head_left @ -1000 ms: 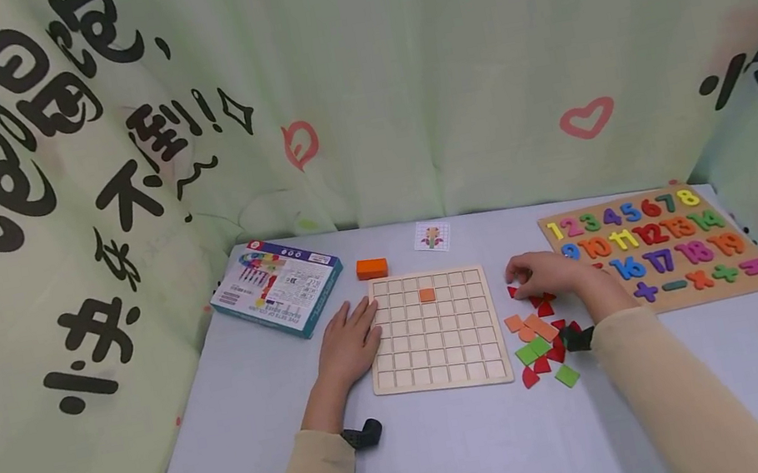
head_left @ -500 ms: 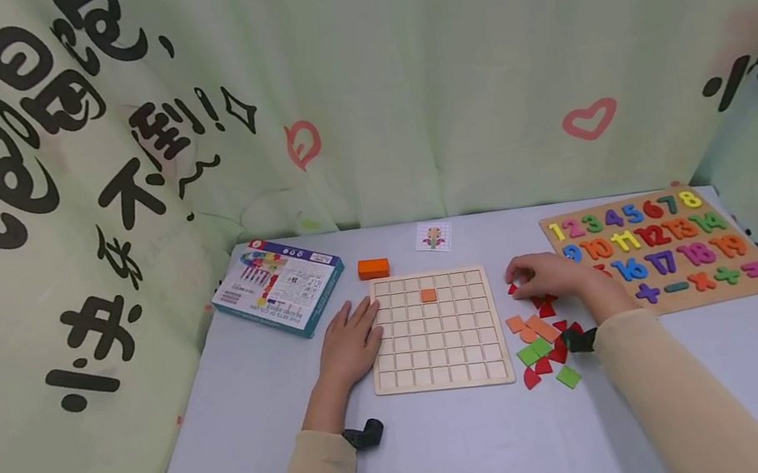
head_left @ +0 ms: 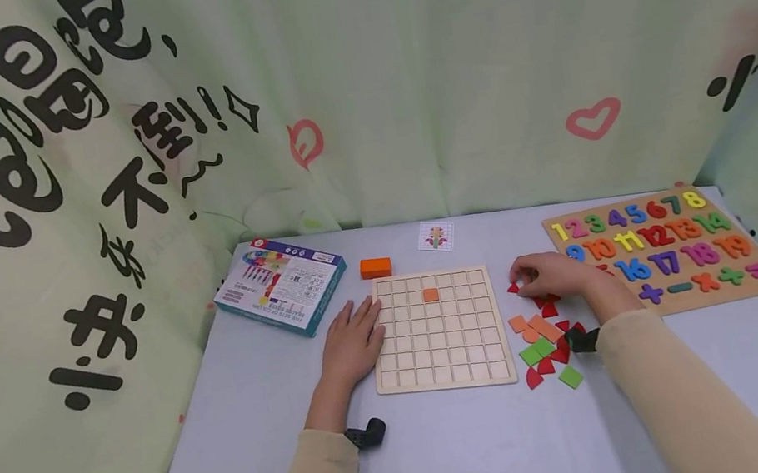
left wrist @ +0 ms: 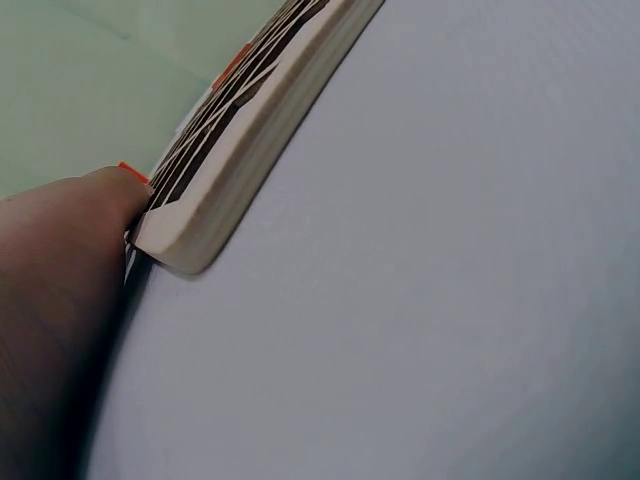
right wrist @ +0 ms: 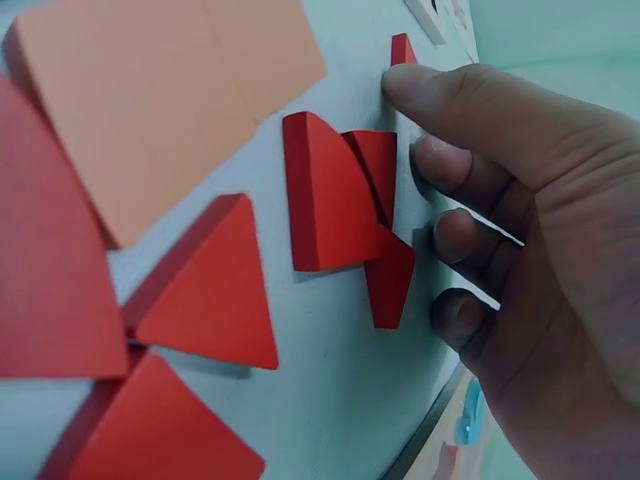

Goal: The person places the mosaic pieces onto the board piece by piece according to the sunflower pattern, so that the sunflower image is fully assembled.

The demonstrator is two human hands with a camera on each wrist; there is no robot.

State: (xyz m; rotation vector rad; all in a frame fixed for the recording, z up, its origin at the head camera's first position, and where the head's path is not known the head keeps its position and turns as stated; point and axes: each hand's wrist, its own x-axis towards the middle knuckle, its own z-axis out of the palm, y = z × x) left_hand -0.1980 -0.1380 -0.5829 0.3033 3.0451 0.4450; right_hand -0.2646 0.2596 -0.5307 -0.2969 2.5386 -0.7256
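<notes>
My left hand (head_left: 351, 345) rests with straight fingers along the left edge of a pale wooden grid board (head_left: 481, 375). In the left wrist view, the thumb (left wrist: 95, 205) lies by the board's corner. One orange square (head_left: 431, 295) sits in a cell near the board's top. Right of the board, my right hand (head_left: 555, 273) pinches a small red wedge-shaped piece (right wrist: 402, 48) at the thumb tip, its other fingers curled. Loose red pieces (right wrist: 335, 195), orange pieces (head_left: 546, 328) and green squares (head_left: 570, 377) lie below it, some overlapping.
A number puzzle board (head_left: 681, 306) stands at the right, partly behind the right forearm. A teal-edged box (head_left: 281, 287) lies at the back left, beside an orange block (head_left: 375, 268). A small picture card (head_left: 436, 236) lies behind the grid board. Curtains surround the white table (head_left: 464, 458).
The whole scene shifts slightly right in the head view. Both hands stay in nearly the same places relative to the board and the pieces.
</notes>
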